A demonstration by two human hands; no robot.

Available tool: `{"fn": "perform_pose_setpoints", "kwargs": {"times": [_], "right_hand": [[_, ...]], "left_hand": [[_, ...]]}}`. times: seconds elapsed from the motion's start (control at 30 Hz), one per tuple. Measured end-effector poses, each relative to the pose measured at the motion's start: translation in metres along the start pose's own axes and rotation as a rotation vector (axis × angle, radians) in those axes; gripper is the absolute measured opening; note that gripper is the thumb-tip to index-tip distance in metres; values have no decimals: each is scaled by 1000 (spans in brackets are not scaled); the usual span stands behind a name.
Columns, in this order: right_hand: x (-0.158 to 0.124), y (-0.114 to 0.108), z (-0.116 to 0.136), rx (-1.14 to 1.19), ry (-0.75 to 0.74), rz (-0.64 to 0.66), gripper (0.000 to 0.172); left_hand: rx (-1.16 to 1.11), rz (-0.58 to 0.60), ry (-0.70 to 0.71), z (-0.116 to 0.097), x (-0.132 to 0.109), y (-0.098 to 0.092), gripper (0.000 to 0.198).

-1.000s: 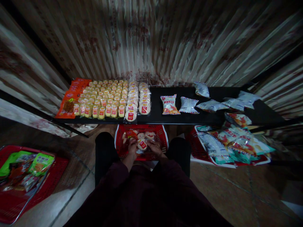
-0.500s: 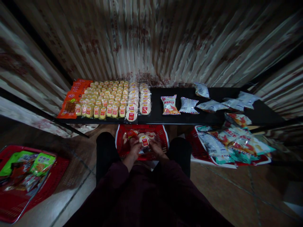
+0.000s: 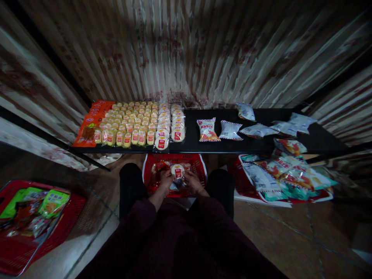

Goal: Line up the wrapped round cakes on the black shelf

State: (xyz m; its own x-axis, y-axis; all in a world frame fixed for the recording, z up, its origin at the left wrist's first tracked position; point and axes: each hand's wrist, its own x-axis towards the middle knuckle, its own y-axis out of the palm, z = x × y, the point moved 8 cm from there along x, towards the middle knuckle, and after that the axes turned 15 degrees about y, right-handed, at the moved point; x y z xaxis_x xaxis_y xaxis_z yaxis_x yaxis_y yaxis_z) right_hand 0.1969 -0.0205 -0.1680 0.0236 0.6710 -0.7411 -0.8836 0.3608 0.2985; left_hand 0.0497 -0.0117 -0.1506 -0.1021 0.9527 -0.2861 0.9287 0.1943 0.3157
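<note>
Between my two hands is a round, pale packaged cake with a red label, held over the red basket between my knees. My left hand grips its left side, and my right hand grips its right side. Other packets inside that basket are partly hidden by my hands. Ahead on the black shelf, similar round white cakes lie in two overlapping columns. Left of them stand rows of small yellow packaged cakes, then orange packets.
Puffed snack bags lie along the shelf's right half. A basket heaped with snack bags stands at the right below the shelf. On the floor at left is another red basket holding green and mixed packets. A pleated curtain hangs behind.
Both hands have lifted the round cake slightly, and its label now faces up more plainly. The goods on the shelf keep their arrangement; the view has shifted a little.
</note>
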Motion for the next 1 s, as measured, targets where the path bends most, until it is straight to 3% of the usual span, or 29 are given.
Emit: {"fn": "perform_pose_setpoints", "kwargs": {"times": [0.3, 0.5, 0.7, 0.83, 1.0], "right_hand": [[-5, 1, 5, -100, -36, 32, 35], [-14, 7, 11, 27, 4, 87, 36], [-24, 9, 22, 35, -26, 117, 40], [-29, 11, 29, -3, -79, 114, 42], [-35, 16, 33, 138, -59, 176, 40]], "left_hand": [[-13, 57, 11, -12, -6, 6, 44], [7, 124, 44, -28, -9, 17, 45], [62, 96, 72, -36, -8, 23, 51], [191, 56, 150, -39, -4, 20, 52], [307, 79, 330, -52, -5, 24, 51]]}}
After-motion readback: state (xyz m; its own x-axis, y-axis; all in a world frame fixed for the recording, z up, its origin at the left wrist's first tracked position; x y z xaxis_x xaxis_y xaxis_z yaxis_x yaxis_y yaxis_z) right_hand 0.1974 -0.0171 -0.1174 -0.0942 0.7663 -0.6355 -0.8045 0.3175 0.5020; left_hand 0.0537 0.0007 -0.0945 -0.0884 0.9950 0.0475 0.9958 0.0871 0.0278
